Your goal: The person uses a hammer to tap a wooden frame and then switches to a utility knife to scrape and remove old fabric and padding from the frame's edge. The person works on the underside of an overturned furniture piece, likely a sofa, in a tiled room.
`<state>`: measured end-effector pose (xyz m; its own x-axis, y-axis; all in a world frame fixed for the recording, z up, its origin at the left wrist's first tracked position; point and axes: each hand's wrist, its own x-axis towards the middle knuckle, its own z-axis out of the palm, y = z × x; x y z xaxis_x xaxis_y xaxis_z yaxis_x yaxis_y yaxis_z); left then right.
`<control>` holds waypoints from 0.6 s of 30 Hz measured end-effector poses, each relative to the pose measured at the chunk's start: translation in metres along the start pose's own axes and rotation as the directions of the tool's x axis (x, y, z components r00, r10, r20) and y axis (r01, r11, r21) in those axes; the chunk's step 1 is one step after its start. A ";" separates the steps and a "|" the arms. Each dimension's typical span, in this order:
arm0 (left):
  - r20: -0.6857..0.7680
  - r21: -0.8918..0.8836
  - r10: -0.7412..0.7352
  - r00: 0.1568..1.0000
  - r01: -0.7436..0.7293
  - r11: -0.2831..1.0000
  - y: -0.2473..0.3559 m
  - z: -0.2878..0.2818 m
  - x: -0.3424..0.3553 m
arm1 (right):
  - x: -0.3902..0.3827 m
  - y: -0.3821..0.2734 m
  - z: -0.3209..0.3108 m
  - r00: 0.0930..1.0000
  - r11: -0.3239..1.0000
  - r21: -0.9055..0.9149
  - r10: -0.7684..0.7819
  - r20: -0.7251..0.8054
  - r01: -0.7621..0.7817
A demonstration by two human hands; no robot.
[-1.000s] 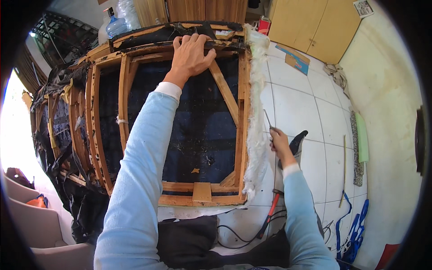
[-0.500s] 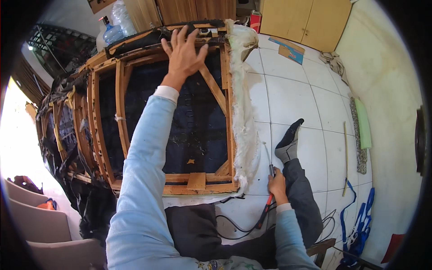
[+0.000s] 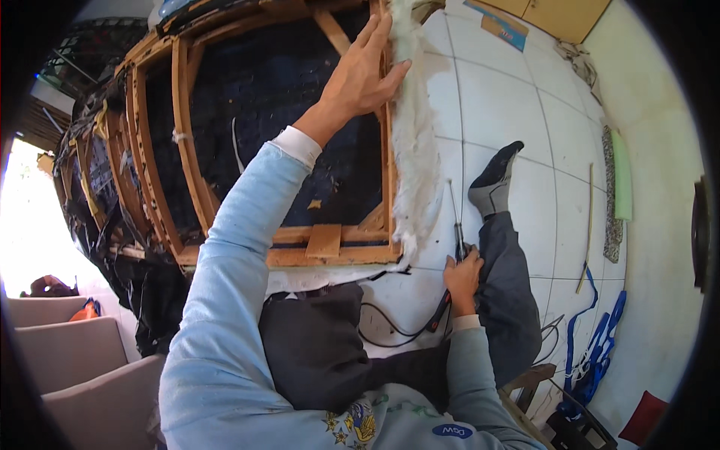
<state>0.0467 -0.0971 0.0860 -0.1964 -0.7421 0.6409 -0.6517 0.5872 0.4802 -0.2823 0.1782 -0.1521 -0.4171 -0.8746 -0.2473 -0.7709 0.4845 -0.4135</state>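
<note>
An upturned wooden furniture frame (image 3: 300, 259) with dark cloth inside lies in front of me. My left hand (image 3: 360, 84) reaches over its right rail, fingers stretched out and thumb apart, holding nothing. Beside the fingers, ragged white padding (image 3: 414, 157) runs along that rail. Low by my outstretched leg, my right hand (image 3: 463, 281) is closed around a tool with a long thin metal shaft (image 3: 454, 210), which points away from me. A red-and-black handle (image 3: 439, 311) shows below this hand; whether it belongs to the same tool, I cannot tell.
A black cable (image 3: 382, 341) curls on the white tiles near my knee. Blue straps (image 3: 604, 345), a thin stick (image 3: 587, 225) and a green foam strip (image 3: 621, 176) lie toward the right wall. Flat cardboard (image 3: 495, 28) lies farther off. Grey cushioned pieces (image 3: 75, 352) stand at left.
My left hand has moved from the frame's far rail toward me and right, to the right rail. My right hand still grips the tool. The view has tipped nearer to me.
</note>
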 end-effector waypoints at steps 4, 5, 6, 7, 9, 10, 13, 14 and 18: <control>-0.053 0.085 0.057 0.997 -0.052 0.995 0.009 -0.001 -0.068 | -0.042 0.016 0.013 0.980 0.993 -0.031 0.117 0.161 -0.113; -0.005 0.033 -0.003 1.000 0.003 0.999 0.015 -0.006 -0.085 | -0.050 0.017 0.016 0.976 0.995 -0.011 0.101 0.195 -0.101; 0.045 -0.024 -0.059 0.997 0.060 0.998 0.023 -0.008 -0.102 | -0.058 0.021 0.018 0.970 0.996 0.005 0.090 0.224 -0.094; 0.098 -0.078 -0.113 0.989 0.120 0.990 0.030 -0.009 -0.117 | -0.064 0.025 0.020 0.964 0.996 0.023 0.079 0.253 -0.088; 0.132 -0.125 -0.185 0.974 0.201 0.972 0.039 -0.001 -0.135 | -0.055 0.044 0.033 0.988 0.996 0.082 0.022 0.156 -0.035; 0.156 -0.152 -0.244 0.957 0.267 0.951 0.041 0.004 -0.144 | -0.051 0.041 0.034 0.987 0.992 0.101 0.054 0.150 -0.070; 0.196 -0.250 -0.321 0.927 0.363 0.898 0.033 0.020 -0.159 | -0.037 0.033 0.028 0.954 0.919 0.278 0.238 0.180 -0.281; 0.245 -0.320 -0.354 0.903 0.420 0.849 0.031 0.029 -0.163 | -0.034 0.034 0.026 0.924 0.861 0.343 0.318 0.210 -0.375; 0.354 -0.458 -0.446 0.822 0.568 0.683 0.034 0.034 -0.159 | -0.054 -0.006 -0.019 0.951 0.650 0.695 0.188 0.245 -0.308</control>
<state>0.0310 0.0305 -0.0199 -0.1295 -0.9865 0.1007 -0.2213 0.1278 0.9668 -0.2643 0.2227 -0.1199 -0.4232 -0.7363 -0.5280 -0.0381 0.5967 -0.8016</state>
